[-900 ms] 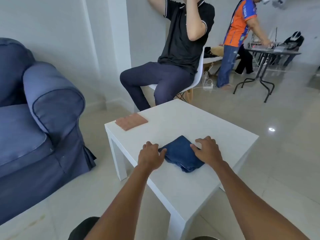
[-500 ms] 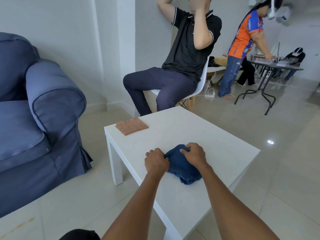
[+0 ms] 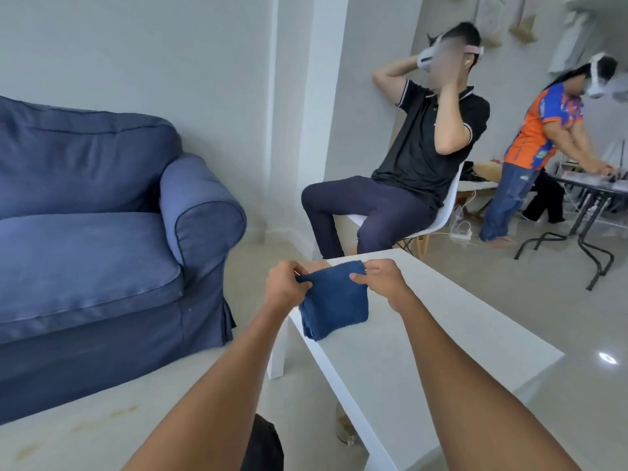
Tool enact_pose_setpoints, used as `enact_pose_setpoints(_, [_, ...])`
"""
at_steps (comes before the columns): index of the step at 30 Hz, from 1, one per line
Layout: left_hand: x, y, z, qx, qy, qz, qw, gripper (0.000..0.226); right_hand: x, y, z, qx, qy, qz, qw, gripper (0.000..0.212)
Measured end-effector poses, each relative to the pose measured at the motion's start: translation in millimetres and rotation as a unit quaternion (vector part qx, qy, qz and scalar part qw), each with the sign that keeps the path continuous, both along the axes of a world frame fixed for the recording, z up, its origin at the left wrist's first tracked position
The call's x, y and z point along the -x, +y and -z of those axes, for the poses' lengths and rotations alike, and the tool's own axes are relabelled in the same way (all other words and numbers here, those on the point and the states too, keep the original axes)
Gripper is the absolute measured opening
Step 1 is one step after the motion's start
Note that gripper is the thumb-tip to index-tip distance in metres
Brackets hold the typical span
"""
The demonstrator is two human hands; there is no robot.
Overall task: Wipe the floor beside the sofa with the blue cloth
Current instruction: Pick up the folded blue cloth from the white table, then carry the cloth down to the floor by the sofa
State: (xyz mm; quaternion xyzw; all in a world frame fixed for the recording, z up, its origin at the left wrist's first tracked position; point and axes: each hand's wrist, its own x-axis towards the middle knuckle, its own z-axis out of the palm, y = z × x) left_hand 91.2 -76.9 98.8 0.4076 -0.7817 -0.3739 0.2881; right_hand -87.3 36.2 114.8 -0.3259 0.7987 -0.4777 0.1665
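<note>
A folded dark blue cloth (image 3: 334,300) hangs in the air over the left end of the white table (image 3: 424,338). My left hand (image 3: 283,288) pinches its upper left corner and my right hand (image 3: 382,278) pinches its upper right corner. The blue sofa (image 3: 102,232) stands to the left. The pale tiled floor (image 3: 108,423) beside the sofa carries brownish stains at the lower left.
A person in black sits on a white chair (image 3: 438,212) behind the table. Another person in an orange shirt (image 3: 540,137) stands at a dark folding table (image 3: 591,198) at the far right. A white wall pillar (image 3: 306,113) rises between sofa and chair.
Both hands have lifted the blue cloth off the table top and hold it up by its top corners. The camera has tilted up and turned left toward the sofa.
</note>
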Motion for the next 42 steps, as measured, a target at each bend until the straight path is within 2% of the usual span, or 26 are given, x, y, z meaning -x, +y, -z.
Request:
enact_pose_setpoints(3, [-54,-31,-20,0.022,-0.010,-0.042,0.999,0.015,-44,-32,-15,0.017,-0.011,-0.063,0.998,0.018])
enact_pose_setpoints(10, [-199,-83,-26,0.040,-0.025,-0.154,0.987,0.024,-167,-115,-10,0.001,-0.009,-0.203,0.979,0.025])
enact_pose_setpoints(14, [-273,-92,3,0.018,-0.047,-0.187,0.981,0.019,-230,-150,19,-0.048,-0.002,-0.260,0.964,0.024])
enact_pose_setpoints(17, [-320,-90,41,-0.005,-0.063,-0.214,0.975,0.017,-271,-171,52,-0.081,0.006,-0.292,0.953,0.012])
enact_pose_setpoints(19, [-342,-91,66,-0.020,-0.072,-0.226,0.971,0.017,-292,-181,76,-0.101,0.014,-0.307,0.946,0.011])
enact_pose_setpoints(24, [-368,-102,118,-0.052,-0.102,-0.235,0.965,0.019,-316,-199,137,-0.145,0.038,-0.311,0.938,0.015])
enact_pose_setpoints(31, [-366,-134,218,-0.095,-0.190,-0.169,0.962,0.021,-314,-227,242,-0.233,0.080,-0.313,0.917,0.023])
enact_pose_setpoints(38, [-357,-175,330,-0.101,-0.253,-0.138,0.952,0.021,-302,-265,348,-0.323,0.110,-0.383,0.858,0.023])
enact_pose_setpoints(42, [-354,-204,385,-0.126,-0.252,-0.141,0.949,0.022,-298,-293,401,-0.302,0.089,-0.361,0.878,0.009])
